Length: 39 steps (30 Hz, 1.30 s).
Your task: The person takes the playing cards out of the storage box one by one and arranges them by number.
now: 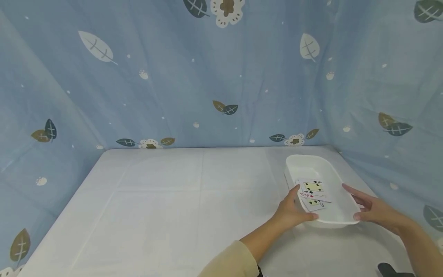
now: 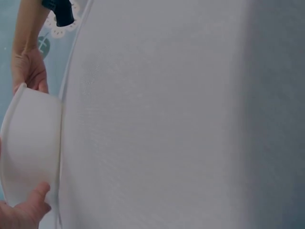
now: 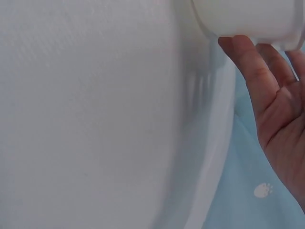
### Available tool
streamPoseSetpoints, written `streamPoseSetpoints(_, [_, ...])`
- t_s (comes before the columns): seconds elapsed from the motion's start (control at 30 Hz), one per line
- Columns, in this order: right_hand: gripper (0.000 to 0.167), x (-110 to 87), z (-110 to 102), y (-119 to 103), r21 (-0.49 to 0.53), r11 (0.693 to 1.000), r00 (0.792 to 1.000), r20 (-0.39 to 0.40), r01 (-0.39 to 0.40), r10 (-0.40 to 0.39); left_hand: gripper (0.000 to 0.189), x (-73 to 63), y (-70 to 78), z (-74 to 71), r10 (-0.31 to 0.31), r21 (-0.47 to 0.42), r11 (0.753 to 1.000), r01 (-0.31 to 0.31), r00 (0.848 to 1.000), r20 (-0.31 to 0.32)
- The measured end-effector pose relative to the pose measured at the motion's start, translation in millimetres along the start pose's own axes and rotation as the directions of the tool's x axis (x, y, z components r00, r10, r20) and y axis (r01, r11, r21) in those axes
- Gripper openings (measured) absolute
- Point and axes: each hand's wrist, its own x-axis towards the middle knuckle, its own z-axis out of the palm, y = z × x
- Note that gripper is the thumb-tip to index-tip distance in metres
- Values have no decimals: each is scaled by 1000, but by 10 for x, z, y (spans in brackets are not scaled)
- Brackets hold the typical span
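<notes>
A white plastic tub [image 1: 340, 206] with rounded corners is at the right part of the table. Several playing cards [image 1: 313, 187] lie face up inside it, overlapping toward its left side; a four of spades is uppermost. My left hand [image 1: 290, 209] holds the tub's near left corner, thumb along the front rim and a finger over the left rim. On the other side, my right hand [image 1: 375, 209] grips the near right corner, its thumb at the front and fingers along the right wall. The right wrist view shows those fingers [image 3: 252, 62] against the tub's outer wall.
A white cloth covers the table [image 1: 166, 207]. Blue curtains [image 1: 166, 77] with leaf prints hang behind and at both sides, the right one close beside my right hand. A dark object [image 1: 394, 271] shows at the bottom right edge.
</notes>
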Motion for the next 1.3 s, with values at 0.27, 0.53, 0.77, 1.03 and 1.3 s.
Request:
streamPoseSetpoints(0.27, [94, 64, 142, -120, 1, 999, 999, 7, -38, 38, 90, -48, -54, -118, 20, -4, 1000, -20, 1000, 9])
streamPoseSetpoints(0.53, [95, 127, 264, -208, -49, 999, 1000, 0, -21, 21, 91, -95, -109, -258, 28, -18, 999, -28, 1000, -10])
streamPoseSetpoints(0.77, [95, 197, 369, -279, -53, 998, 1000, -3, -26, 26, 91, -144, -124, -386, 16, -36, 999, -16, 1000, -15])
streamPoseSetpoints(1.03, [96, 168, 411, -345, -37, 999, 1000, -21, -12, 11, 90, -168, -132, -444, 17, -78, 997, -18, 1000, -10])
streamPoseSetpoints(1.3, [96, 183, 529, -435, 71, 997, 1000, 24, 4, -6, 91, -231, -180, -598, 41, -109, 993, -41, 999, -1])
